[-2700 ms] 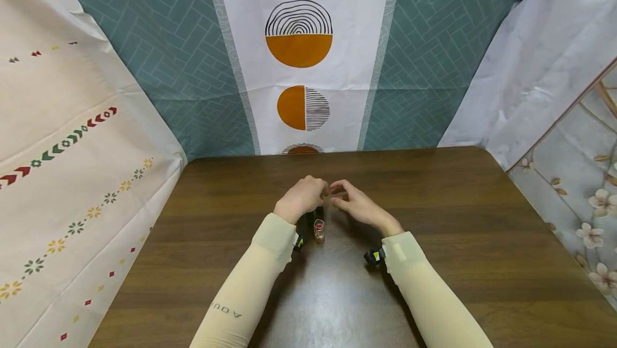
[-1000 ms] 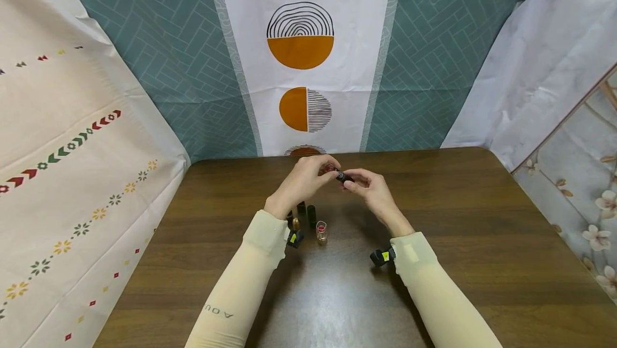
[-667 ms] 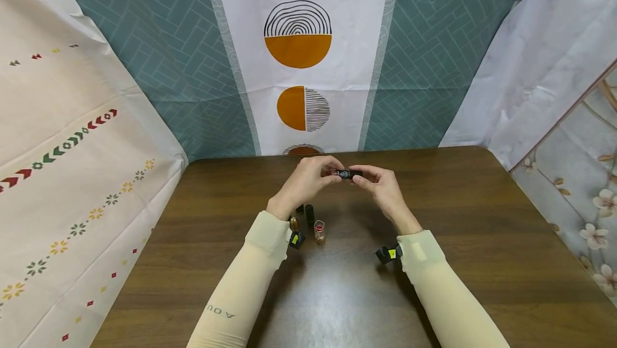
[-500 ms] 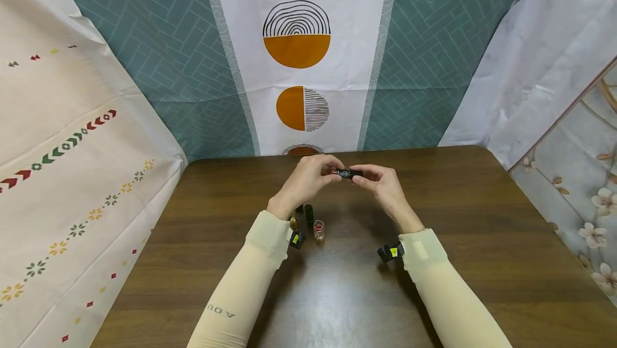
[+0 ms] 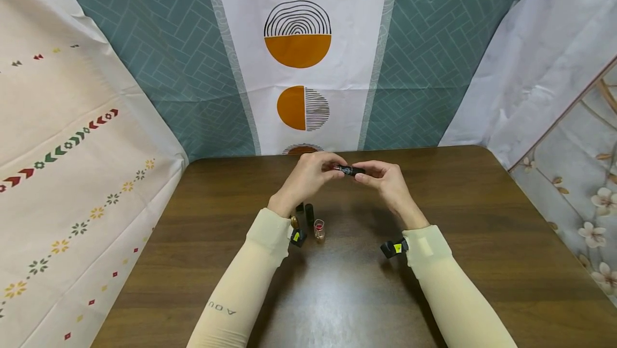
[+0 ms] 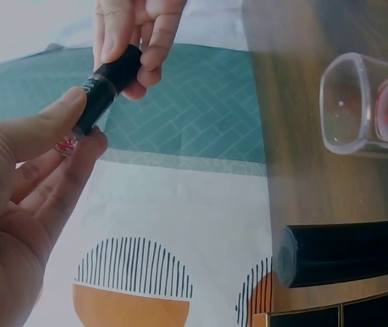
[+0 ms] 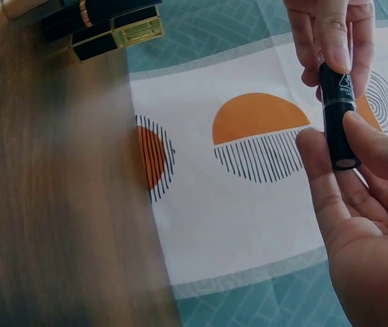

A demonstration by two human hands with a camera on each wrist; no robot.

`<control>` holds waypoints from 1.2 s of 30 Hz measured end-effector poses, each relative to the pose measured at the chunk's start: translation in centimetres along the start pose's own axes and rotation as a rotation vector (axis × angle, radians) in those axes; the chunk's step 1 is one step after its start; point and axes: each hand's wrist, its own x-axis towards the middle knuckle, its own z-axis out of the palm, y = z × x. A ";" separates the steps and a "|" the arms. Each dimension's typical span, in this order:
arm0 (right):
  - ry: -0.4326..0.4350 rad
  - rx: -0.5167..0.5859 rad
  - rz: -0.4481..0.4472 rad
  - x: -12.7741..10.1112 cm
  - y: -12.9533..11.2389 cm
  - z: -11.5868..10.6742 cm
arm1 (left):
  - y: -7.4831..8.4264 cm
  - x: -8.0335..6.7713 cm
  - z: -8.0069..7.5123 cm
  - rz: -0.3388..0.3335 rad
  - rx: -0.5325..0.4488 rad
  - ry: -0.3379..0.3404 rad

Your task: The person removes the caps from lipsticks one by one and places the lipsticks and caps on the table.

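While both hands hover above the far middle of the surface (image 5: 434, 203), a black lipstick (image 5: 348, 170) lies level between them. Left hand (image 5: 308, 176) pinches one end, thumb and fingers curled round it; right hand (image 5: 385, 182) grips the other end. Below them stand a clear-capped lipstick (image 5: 319, 229) and dark tubes (image 5: 309, 214), close together.
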 end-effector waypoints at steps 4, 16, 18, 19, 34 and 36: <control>0.005 0.023 -0.012 0.0 -0.1 0.0 | 0.1 -0.1 0.0 -0.008 -0.023 0.006; 0.029 0.032 -0.039 0.0 -0.2 -0.1 | -0.5 -0.3 0.3 -0.002 -0.086 0.068; 0.037 0.044 -0.033 0.0 -0.1 -0.1 | -0.5 -0.3 0.4 0.003 -0.081 0.081; 0.042 0.060 -0.026 0.1 -0.1 -0.1 | -0.5 -0.3 0.4 0.004 -0.081 0.084; 0.086 0.204 0.019 0.1 -0.1 0.4 | -0.6 -0.1 0.3 -0.026 -0.119 0.079; 0.086 0.208 0.019 0.1 -0.1 0.5 | -0.6 0.0 0.3 -0.032 -0.118 0.063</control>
